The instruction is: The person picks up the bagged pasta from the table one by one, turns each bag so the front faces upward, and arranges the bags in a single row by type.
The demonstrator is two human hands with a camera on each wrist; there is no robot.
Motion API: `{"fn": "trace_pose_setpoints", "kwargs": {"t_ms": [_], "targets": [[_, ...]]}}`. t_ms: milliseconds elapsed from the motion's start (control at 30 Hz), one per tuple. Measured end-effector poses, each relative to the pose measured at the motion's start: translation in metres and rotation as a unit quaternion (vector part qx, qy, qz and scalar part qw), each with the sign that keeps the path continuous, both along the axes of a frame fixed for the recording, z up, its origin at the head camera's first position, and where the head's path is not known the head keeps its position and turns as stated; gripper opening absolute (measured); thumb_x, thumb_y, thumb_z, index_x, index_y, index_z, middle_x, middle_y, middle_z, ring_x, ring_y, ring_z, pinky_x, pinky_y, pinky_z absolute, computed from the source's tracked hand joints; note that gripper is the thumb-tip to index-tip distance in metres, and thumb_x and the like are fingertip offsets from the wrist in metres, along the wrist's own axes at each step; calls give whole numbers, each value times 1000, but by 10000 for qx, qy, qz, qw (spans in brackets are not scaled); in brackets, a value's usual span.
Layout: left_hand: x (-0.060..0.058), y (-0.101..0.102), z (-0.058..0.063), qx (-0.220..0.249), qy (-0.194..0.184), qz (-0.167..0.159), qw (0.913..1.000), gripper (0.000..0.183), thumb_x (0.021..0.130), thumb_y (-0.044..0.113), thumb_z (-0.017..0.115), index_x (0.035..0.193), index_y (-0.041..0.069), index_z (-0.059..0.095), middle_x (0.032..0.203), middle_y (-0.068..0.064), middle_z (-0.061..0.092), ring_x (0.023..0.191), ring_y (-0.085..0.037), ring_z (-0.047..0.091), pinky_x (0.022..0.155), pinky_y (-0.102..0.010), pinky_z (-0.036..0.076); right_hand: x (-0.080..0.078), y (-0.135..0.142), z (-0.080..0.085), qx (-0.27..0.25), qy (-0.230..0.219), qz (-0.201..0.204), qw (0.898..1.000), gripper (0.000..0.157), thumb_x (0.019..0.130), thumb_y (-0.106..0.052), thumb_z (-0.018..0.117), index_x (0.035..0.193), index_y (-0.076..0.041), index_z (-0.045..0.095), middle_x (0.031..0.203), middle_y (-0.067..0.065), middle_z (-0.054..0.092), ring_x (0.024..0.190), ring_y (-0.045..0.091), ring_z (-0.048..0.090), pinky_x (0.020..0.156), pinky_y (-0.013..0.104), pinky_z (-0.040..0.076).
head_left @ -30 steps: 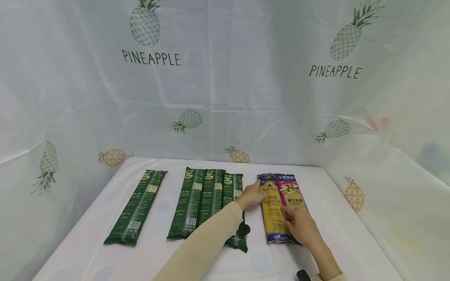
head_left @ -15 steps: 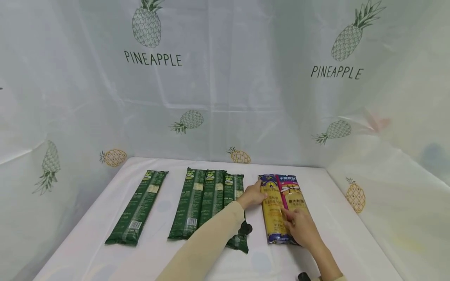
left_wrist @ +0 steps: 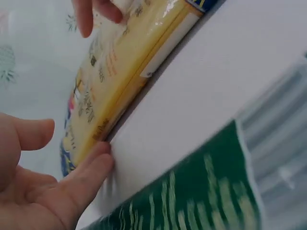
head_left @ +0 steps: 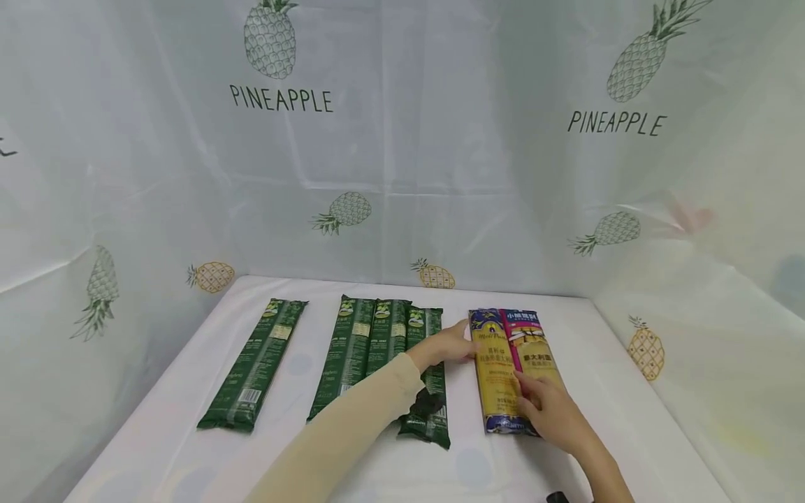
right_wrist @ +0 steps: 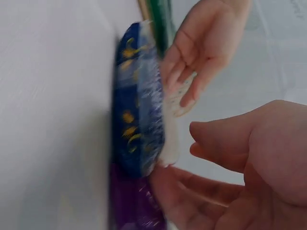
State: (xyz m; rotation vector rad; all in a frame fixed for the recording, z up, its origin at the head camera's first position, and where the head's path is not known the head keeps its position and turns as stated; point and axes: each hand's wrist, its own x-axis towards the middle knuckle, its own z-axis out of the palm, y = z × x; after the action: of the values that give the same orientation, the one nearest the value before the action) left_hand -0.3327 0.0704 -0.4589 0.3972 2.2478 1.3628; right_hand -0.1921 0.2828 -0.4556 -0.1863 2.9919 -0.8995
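On the right of the table lies a yellow spaghetti pack (head_left: 493, 381) with blue ends, flat beside a pink-and-yellow spaghetti pack (head_left: 533, 349). My left hand (head_left: 448, 344) is at the yellow pack's left edge, near its top. In the left wrist view its extended fingertips (left_wrist: 101, 158) meet the pack's side, and the thumb stands apart. My right hand (head_left: 553, 412) lies over the lower part of the two packs, partly hiding the pink one. In the right wrist view its thumb stands off the packs, while the fingers reach to where they adjoin.
Left of my left hand, three green spaghetti packs (head_left: 342, 342) lie side by side, partly covered by my left sleeve (head_left: 352, 426). Another green pack (head_left: 251, 370) lies alone farther left on the white table (head_left: 144, 447). A pineapple-print curtain (head_left: 402, 140) surrounds the back and sides.
The head view has shifted slightly. My left hand has drawn back a little to the left, from over the yellow pack's edge to beside it. Both packs keep their places; the right hand barely moves.
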Motion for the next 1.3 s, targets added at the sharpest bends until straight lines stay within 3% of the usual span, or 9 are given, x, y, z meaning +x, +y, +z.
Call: {"fn": "trace_pose_setpoints", "kwargs": {"t_ms": [133, 267, 400, 533, 800, 867, 967, 1067, 1300], "targets": [[1, -18, 6, 41, 258, -168, 9995, 70, 110, 25, 61, 169, 9, 27, 119, -13, 72, 102, -28, 71, 98, -45, 54, 10, -7, 5, -60, 161, 133, 9998, 54, 99, -14, 76, 149, 0, 60, 111, 13, 59, 81, 16, 48, 63, 25, 40], [-2, -45, 12, 264, 649, -138, 9974, 58, 109, 22, 63, 163, 13, 43, 119, -8, 70, 101, -31, 72, 85, -42, 61, 17, -20, 9, -509, 182, 306, 9981, 62, 99, -13, 77, 155, -4, 54, 123, 16, 62, 85, 14, 58, 67, 24, 51], [-6, -76, 19, 50, 1193, -67, 9928, 54, 110, 24, 62, 160, 14, 46, 116, -8, 69, 94, -33, 71, 75, -38, 57, 20, -38, 9, -1188, -23, 257, 9926, 71, 98, -9, 78, 160, -6, 44, 130, 21, 62, 97, 21, 72, 78, 33, 62], [-11, -98, 21, -336, 1515, 71, 9879, 55, 109, 23, 62, 161, 12, 45, 115, -8, 68, 85, -29, 69, 74, -38, 53, 20, -64, 6, -1638, -376, 7, 9858, 77, 97, -12, 79, 162, -5, 38, 132, 21, 60, 96, 23, 73, 76, 38, 63], [-18, -110, 7, -811, 1738, 170, 9813, 57, 108, 17, 61, 161, 5, 43, 75, 2, 54, 58, -14, 43, 70, -35, 42, 9, -104, -6, -1684, -637, 101, 9836, 90, 96, -25, 81, 165, 1, 28, 135, 29, 51, 89, 21, 64, 72, 40, 59], [-19, -110, 3, -964, 1766, 231, 9793, 58, 108, 18, 61, 161, 4, 43, 78, -4, 56, 63, -20, 46, 71, -38, 44, 6, -110, -9, -1467, -595, 116, 9873, 92, 95, -29, 81, 164, 3, 28, 130, 29, 52, 88, 20, 61, 73, 40, 57], [-19, -110, 0, -1275, 1788, 427, 9747, 62, 106, 21, 64, 162, 4, 42, 116, -17, 66, 100, -32, 64, 89, -49, 52, 1, -118, -14, -1241, -553, 158, 9906, 95, 94, -32, 81, 164, 7, 28, 122, 26, 54, 86, 21, 58, 72, 42, 54], [-19, -110, -1, -1541, 1718, 565, 9714, 69, 105, 26, 69, 164, 5, 39, 151, -24, 54, 137, -42, 54, 107, -60, 48, -3, -124, -17, -1165, -624, 244, 9909, 98, 94, -35, 82, 163, 8, 27, 117, 23, 54, 89, 22, 58, 74, 45, 53], [-21, -101, 3, -2254, 1690, 316, 9590, 80, 102, 37, 73, 167, 10, 35, 156, -24, 52, 146, -47, 46, 115, -64, 41, -7, -134, -16, -912, -821, 322, 9919, 104, 89, -37, 88, 164, 7, 30, 123, 28, 51, 92, 30, 61, 76, 51, 56]]}}
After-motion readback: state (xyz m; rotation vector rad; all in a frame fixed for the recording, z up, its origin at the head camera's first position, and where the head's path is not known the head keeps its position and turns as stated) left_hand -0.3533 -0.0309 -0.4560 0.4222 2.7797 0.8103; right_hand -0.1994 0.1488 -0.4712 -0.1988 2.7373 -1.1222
